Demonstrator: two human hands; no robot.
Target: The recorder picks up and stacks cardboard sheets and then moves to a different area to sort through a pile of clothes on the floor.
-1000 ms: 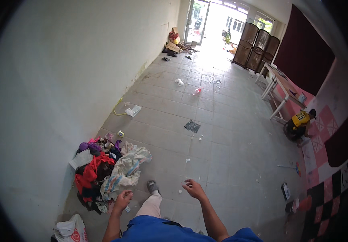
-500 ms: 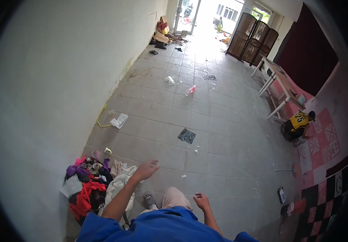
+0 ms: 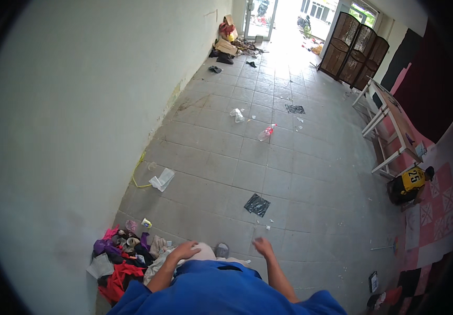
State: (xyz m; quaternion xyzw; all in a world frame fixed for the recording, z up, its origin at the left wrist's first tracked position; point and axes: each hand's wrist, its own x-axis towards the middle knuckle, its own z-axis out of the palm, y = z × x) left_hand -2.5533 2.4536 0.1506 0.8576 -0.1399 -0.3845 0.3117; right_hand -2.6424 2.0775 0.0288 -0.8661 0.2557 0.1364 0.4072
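My left hand (image 3: 185, 251) hangs low by my light-coloured trouser leg (image 3: 203, 252), its fingers loosely stretched and nothing visible in them. Whether it touches the leg is unclear. Out to the right, my right hand (image 3: 262, 246) is held over the grey tiles, with its fingers smeared by motion. Between the hands, one shoe (image 3: 221, 249) shows on the floor. Left of my left hand lies a heap of mixed clothes (image 3: 121, 278), red, purple, black and white. A crumpled black plastic sheet (image 3: 257, 205) lies ahead of my right hand.
Ahead lie a plastic bottle (image 3: 267, 132), a clear bag (image 3: 237, 115) and a white sheet (image 3: 162, 179) near the left wall. A long table (image 3: 397, 118) and folding screen (image 3: 353, 50) stand at right. A person in a yellow shirt (image 3: 413, 180) crouches by the right wall.
Floor things have shifted downward and right in the view. My left hand has dropped back toward my leg; a different leg is now forward. The right hand is slightly higher in the picture.
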